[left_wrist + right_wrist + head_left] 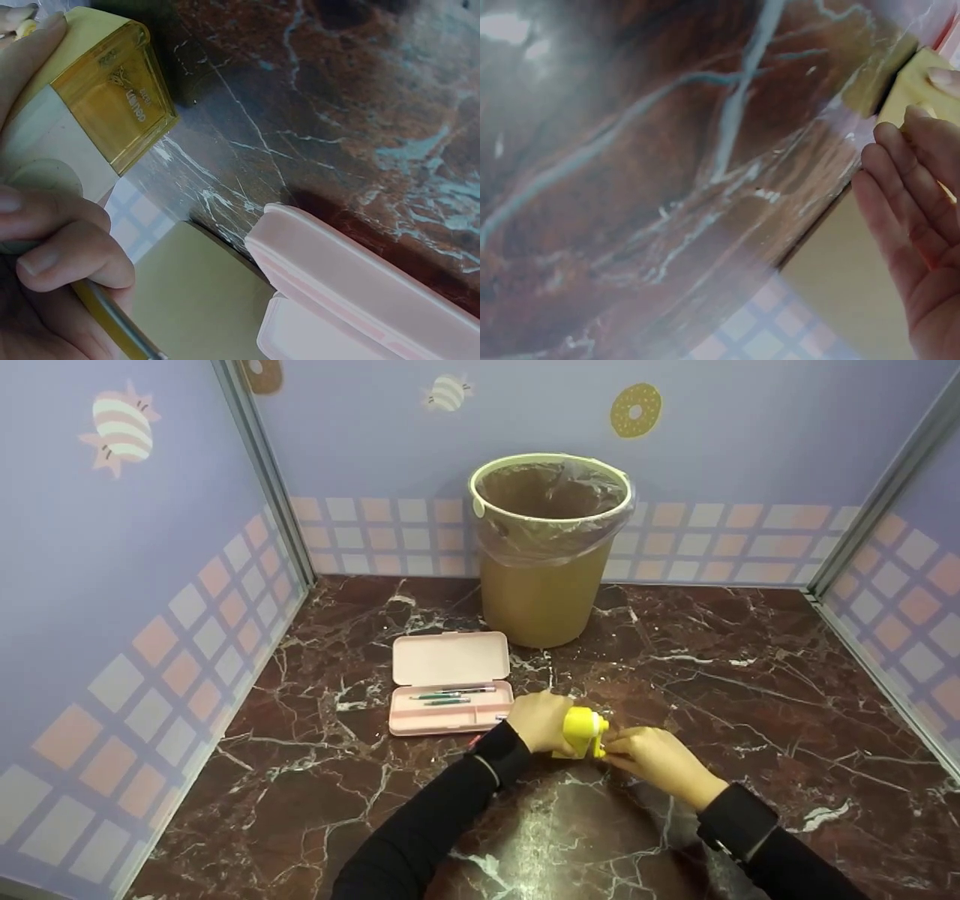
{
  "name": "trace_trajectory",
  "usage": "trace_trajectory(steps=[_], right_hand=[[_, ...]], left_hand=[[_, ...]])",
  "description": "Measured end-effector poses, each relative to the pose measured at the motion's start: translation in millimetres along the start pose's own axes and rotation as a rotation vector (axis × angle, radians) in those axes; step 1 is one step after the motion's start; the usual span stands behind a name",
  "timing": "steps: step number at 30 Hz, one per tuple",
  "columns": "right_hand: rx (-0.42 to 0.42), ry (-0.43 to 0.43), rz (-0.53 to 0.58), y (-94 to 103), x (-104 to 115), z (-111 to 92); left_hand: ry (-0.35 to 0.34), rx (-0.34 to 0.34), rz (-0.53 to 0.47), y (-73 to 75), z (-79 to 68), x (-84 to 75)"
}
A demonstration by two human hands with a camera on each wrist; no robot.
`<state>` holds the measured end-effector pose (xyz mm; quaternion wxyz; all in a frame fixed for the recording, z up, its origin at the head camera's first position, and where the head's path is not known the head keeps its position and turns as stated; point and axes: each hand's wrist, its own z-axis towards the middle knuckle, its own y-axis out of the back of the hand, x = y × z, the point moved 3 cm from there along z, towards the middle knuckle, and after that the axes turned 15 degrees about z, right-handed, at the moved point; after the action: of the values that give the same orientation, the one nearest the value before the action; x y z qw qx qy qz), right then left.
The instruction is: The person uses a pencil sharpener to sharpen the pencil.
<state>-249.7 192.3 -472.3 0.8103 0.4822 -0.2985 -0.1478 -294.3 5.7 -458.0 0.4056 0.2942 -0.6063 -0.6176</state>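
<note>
Pencil sharpener [579,722]: two-handed hold

You are bracing the yellow body with your left hand [541,722], fingers wrapping around it, presumably countering twist at the crank handle [599,746]. Your right hand [649,754] is pinching that handle from the opposite side, its forearm angling inward. The sharpener is occupying the area right of the open pink pencil case [450,660], nearer you than the lined bin [540,600]; base contact with the tabletop [750,675] is not showing. A pencil-like shaft [116,319] is emerging below your left fingers.
</note>
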Motion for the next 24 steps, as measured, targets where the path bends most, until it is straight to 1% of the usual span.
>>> trace_trajectory(steps=[12, 24], right_hand=[[-0.003, 0.027, -0.057, 14.2, 20, -6], [-0.05, 0.099, -0.094, 34.6, 29, -4]], left_hand=[[-0.005, -0.015, 0.0, 1.1, -0.6, -0.5], [-0.008, -0.012, -0.01, 2.7, -1.3, 0.0]])
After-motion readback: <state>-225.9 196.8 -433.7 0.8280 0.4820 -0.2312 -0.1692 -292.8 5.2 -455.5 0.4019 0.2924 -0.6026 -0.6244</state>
